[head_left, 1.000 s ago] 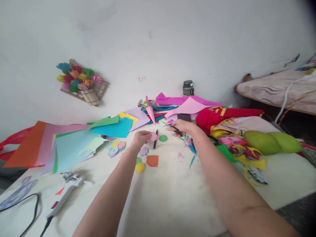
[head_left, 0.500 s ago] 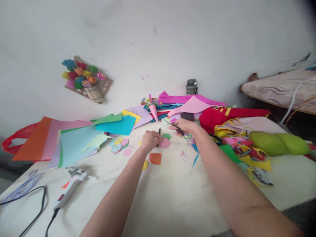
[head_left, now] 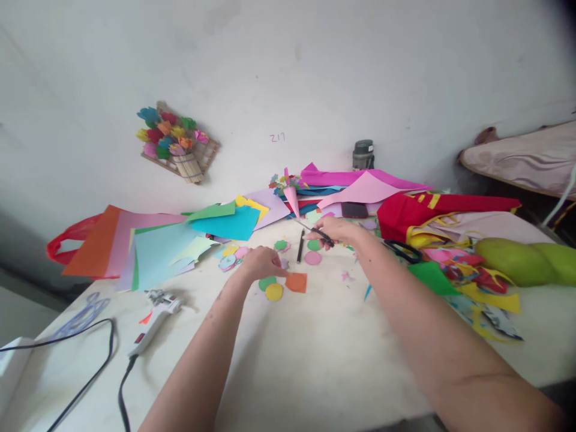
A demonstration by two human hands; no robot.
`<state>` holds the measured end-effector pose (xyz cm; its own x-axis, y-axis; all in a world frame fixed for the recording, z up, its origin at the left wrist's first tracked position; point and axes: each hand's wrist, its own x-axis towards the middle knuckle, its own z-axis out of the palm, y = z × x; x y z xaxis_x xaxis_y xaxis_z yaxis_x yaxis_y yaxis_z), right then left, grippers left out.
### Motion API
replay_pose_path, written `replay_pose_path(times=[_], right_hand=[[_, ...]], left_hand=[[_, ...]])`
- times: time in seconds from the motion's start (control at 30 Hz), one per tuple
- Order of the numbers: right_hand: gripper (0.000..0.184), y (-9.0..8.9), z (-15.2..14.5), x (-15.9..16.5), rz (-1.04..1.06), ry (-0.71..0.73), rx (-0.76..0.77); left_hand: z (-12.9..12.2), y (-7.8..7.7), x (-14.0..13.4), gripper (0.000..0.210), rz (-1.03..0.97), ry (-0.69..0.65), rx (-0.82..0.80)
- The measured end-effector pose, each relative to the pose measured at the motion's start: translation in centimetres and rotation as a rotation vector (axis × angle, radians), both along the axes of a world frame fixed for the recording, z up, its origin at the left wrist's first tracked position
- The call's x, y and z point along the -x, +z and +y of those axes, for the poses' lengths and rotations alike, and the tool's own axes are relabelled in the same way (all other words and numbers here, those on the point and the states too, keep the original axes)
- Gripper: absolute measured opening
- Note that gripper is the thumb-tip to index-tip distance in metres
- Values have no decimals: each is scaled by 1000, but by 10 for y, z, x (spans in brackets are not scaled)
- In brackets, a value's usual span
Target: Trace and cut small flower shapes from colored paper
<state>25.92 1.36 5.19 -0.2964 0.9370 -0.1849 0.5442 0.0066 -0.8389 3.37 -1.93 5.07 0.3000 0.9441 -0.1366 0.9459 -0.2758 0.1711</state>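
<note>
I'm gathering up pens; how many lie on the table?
1: a black pen, between the left hand and right hand. Others may be hidden under the paper sheets.

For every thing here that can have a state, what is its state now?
Right hand: closed around the scissors.
Scissors: held; whether the blades are fully shut is unclear.
Left hand: near the orange paper, contact unclear.
Orange paper: flat on the table.
Pen: lying on the table.
Pink circle: lying flat.
Glue gun: resting on the table, cord attached.
Bottle: upright, lid on.
Flowers: hung on the wall.
</note>
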Motion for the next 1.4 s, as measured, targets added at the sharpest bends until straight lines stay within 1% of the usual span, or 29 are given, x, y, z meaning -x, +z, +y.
replay_pose_path(times=[0.07, 0.13, 0.2, 0.37, 0.47, 0.53, 0.6, 0.67, 0.73, 0.8, 0.93, 1.0, 1.1, 1.17, 1.23, 1.33, 1.4], right_hand=[[45, 1, -3, 7, -15, 31, -1], [44, 2, -5, 13, -31, 60, -13], [44, 2, -6, 17, -39, 83, -32], [43, 2, -6, 22, -38, 101, -36], [44, 2, -7, 25, -36, 99, -32], [44, 3, -8, 27, -31, 90, -23], [43, 4, -10, 29, -26, 73, -15], [42, 4, -12, 30, 0, 61, -20], [42, 2, -12, 30, 72, 59, -26], [44, -1, -10, 30, 188, 49, -19], [44, -7, -7, 34, 421, 20, 8], [38, -8, -8, 39, 472, -14, -5], [31, -9, -10, 47, 471, -82, -61], [30, -10, -12, 53, 476, -93, -90], [30, -10, -13, 58, 489, -79, -96], [30, -10, -14, 63, 493, -74, -89], [29, -10, -15, 65, 498, -89, -90]], left_hand=[[-7, -4, -7, 31, 56, -34, -25], [-12, -8, -12, 29, 37, -11, -53], [-14, -10, -14, 23, -38, 8, -76], [-16, -14, -14, 15, -307, 72, -14], [-17, -16, -15, 13, -338, 93, -28], [-17, -18, -16, 9, -333, 80, -28], [-16, -19, -15, 7, -371, 68, -13], [-11, -20, -13, 6, -485, 78, 9], [-6, -20, -10, 8, -660, 115, 27], [0, -19, -6, 11, -833, 158, 17], [6, -22, -2, 20, -1093, 214, -28], [6, -25, -1, 23, -1194, 232, -33], [5, -30, 0, 28, -1309, 235, -23], [5, -33, 1, 29, -1349, 215, 19], [6, -36, 1, 30, -1321, 198, 47], [9, -40, 2, 32, -1277, 199, 21], [12, -42, 2, 32, -1351, 208, -7]])
